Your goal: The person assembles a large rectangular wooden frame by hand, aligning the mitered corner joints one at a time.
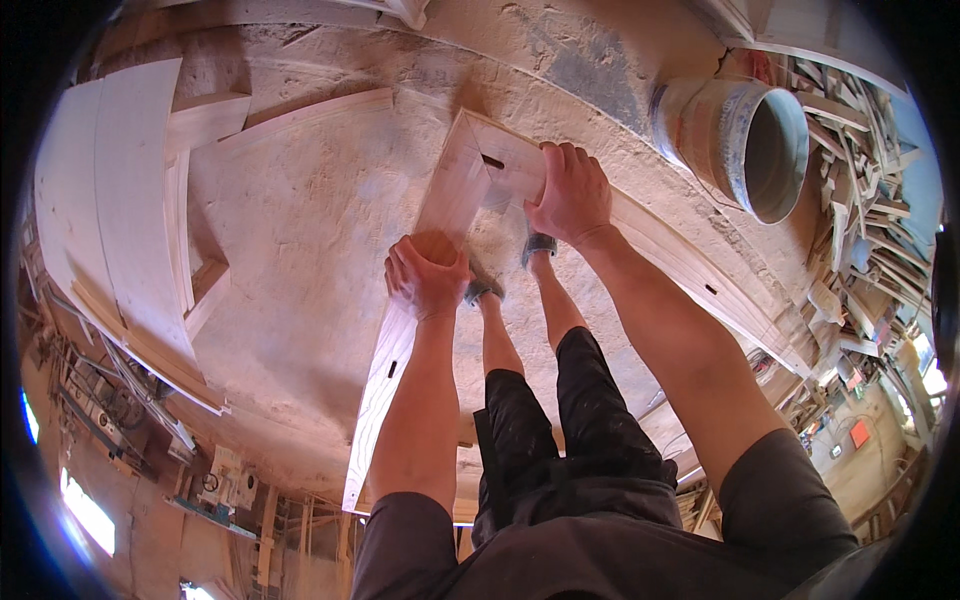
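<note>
Pale wooden boards (455, 185) meet at a far corner in front of me and run back toward me on both sides, like a large frame. Dark narrow slots show in the boards. My left hand (430, 280) is closed around the left board, a little short of the corner. Farther to the right, my right hand (580, 192) grips the right board near the same corner. Between the boards, my feet and the floor can be seen. My left forearm covers part of the left board, and its near end lies partly behind my body.
Large pale wooden panels (120, 190) with attached strips stand at the left. A worn cylindrical drum (690, 125) lies at the far right, its mouth facing right. Beyond it is a heap of wood offcuts (880, 225). Machinery (232, 485) stands at lower left. The floor (300, 300) is dusty.
</note>
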`<state>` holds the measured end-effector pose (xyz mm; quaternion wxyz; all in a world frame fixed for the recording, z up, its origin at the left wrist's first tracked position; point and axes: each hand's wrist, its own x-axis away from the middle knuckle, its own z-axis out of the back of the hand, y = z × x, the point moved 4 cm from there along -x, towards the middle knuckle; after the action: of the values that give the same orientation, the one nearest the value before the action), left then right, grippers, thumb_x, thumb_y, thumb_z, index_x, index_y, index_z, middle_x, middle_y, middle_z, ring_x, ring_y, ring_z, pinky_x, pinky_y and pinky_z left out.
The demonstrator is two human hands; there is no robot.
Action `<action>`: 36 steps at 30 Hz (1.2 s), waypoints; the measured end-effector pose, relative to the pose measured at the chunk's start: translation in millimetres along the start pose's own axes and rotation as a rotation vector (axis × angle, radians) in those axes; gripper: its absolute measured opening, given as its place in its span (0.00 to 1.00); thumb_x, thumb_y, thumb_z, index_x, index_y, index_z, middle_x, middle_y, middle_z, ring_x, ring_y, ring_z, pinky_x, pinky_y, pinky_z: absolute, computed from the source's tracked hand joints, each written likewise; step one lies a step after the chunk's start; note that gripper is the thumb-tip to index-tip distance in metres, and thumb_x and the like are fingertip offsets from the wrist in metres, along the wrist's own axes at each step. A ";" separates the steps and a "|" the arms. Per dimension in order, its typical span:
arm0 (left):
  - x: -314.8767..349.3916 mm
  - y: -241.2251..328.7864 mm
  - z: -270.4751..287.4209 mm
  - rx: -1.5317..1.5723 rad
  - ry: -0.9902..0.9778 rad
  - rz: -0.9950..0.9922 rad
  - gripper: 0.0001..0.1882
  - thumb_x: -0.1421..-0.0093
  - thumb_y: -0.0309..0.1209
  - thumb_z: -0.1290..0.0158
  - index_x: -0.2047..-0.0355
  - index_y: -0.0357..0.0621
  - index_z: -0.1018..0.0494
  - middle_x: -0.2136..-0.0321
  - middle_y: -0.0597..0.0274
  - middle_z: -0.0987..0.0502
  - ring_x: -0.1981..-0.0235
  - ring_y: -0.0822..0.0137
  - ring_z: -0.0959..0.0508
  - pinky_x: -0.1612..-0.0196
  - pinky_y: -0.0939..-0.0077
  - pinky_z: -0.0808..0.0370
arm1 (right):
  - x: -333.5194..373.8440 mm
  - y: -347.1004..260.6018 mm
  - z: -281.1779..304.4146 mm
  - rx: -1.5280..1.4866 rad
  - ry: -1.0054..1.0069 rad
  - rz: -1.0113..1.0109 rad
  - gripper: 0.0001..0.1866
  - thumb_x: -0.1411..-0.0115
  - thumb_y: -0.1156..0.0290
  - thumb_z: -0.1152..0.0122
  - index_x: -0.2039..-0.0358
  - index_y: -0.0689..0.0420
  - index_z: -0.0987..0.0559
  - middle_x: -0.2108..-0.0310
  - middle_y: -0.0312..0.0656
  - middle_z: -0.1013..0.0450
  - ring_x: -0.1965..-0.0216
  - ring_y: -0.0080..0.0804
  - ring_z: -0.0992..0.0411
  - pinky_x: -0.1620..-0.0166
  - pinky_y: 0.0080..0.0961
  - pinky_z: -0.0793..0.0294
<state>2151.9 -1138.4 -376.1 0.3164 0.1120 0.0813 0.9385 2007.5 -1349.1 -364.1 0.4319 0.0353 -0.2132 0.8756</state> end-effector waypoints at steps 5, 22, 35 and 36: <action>2.3 -1.5 1.2 -0.026 -0.029 0.011 0.39 0.58 0.49 0.28 0.51 0.41 0.30 0.56 0.50 0.24 0.53 0.46 0.23 0.48 0.50 0.24 | -0.7 -2.9 2.6 -0.016 0.014 0.007 0.33 0.59 0.67 0.28 0.50 0.57 0.28 0.57 0.48 0.27 0.54 0.48 0.26 0.51 0.41 0.27; 1.3 0.0 0.0 -0.043 -0.028 -0.025 0.39 0.57 0.47 0.30 0.49 0.40 0.33 0.56 0.50 0.27 0.52 0.44 0.25 0.47 0.46 0.26 | -1.2 -3.2 4.5 -0.042 -0.001 0.006 0.32 0.58 0.66 0.28 0.51 0.58 0.28 0.57 0.47 0.27 0.53 0.46 0.27 0.49 0.41 0.29; -1.5 1.7 5.3 -0.017 -0.090 0.044 0.37 0.56 0.47 0.31 0.50 0.40 0.32 0.56 0.50 0.26 0.51 0.46 0.25 0.48 0.50 0.27 | -1.4 -2.4 -1.9 0.040 0.028 0.071 0.39 0.61 0.64 0.24 0.47 0.59 0.31 0.57 0.49 0.27 0.54 0.48 0.27 0.49 0.41 0.28; -1.3 2.5 5.3 -0.011 -0.094 0.046 0.37 0.56 0.46 0.31 0.49 0.40 0.31 0.56 0.50 0.26 0.51 0.46 0.25 0.47 0.51 0.27 | -1.5 -2.2 -1.8 0.055 0.035 0.077 0.40 0.61 0.63 0.23 0.46 0.59 0.31 0.57 0.49 0.27 0.54 0.48 0.27 0.49 0.41 0.28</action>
<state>2152.8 -1140.7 -370.6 0.2987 0.1559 0.0586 0.9397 2010.3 -1348.3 -365.3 0.4002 0.0238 -0.1826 0.8977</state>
